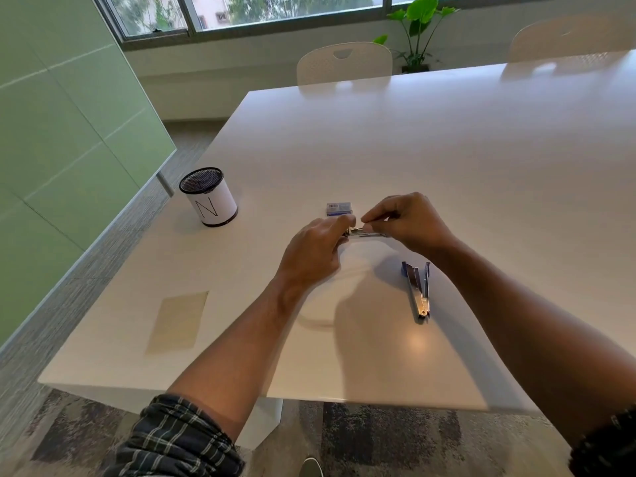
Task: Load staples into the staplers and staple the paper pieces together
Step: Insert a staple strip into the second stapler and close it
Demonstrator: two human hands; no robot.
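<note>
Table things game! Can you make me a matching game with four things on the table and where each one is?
Things:
1. mesh cup
2. staple box
3. open stapler
4. paper pieces

Places:
A. lying under the right forearm
B. near the table's left front edge
C. just beyond the left hand
D. standing at the table's far left edge, marked N

Pairs: 1-D, 2-C, 3-A, 4-B

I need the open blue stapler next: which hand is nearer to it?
Right. The right hand works just beyond the blue stapler, its forearm passing close beside it. The left hand sits farther off, to the stapler's left.
</note>
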